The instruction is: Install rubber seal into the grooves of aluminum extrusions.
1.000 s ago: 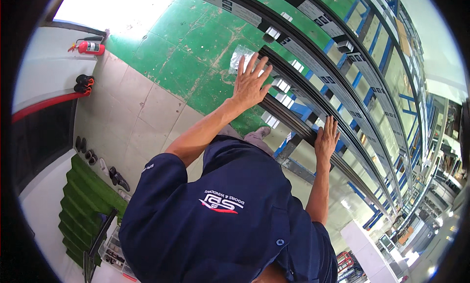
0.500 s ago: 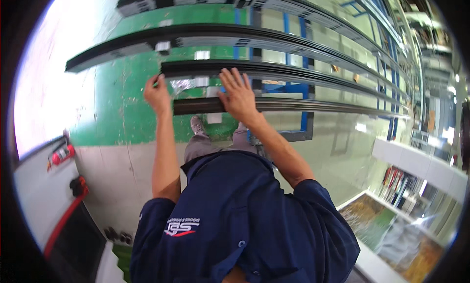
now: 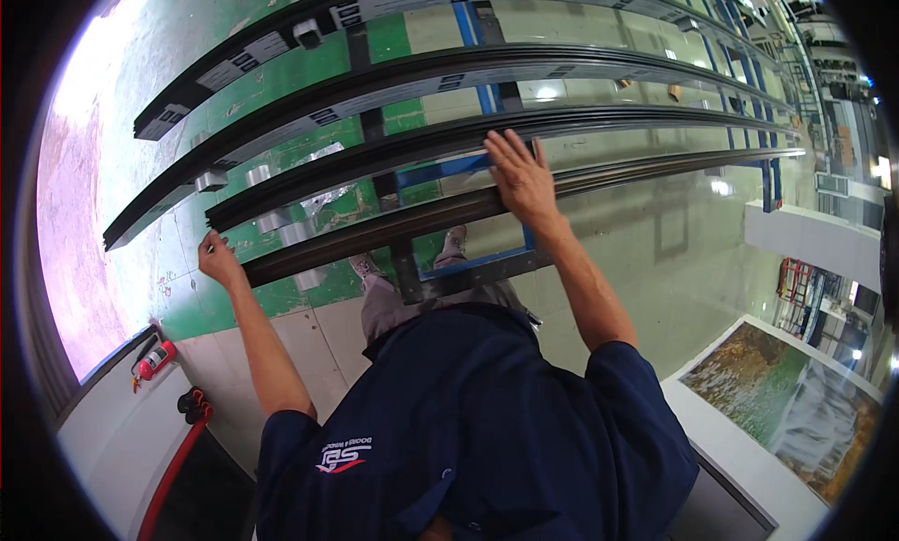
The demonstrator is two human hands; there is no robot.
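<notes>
Several long black metal profiles lie side by side across the view. At the left end of the second-nearest profile (image 3: 375, 153) is my left hand (image 3: 223, 262), its fingertips pinched together against the corner. Whatever sits between those fingertips is too small to make out. My right hand (image 3: 526, 187) lies with its fingers stretched out, reaching across from the nearest profile (image 3: 384, 234) to the lower edge of the second-nearest one. Printed film strips run along the sides of the two farther profiles, the third (image 3: 309, 127) and the farthest (image 3: 253, 59).
A dark and blue support frame (image 3: 468, 271) stands under the profiles, near my feet. Crumpled clear film (image 3: 323, 196) lies on the green floor (image 3: 173, 288). A red fire extinguisher (image 3: 154, 360) is at the lower left; a white-framed waterfall picture (image 3: 782, 400) is at the lower right.
My view has turned, so the profiles now slant down to the left. My right hand rests farther from the profiles' left ends; my left hand stays pinched at the same profile's end.
</notes>
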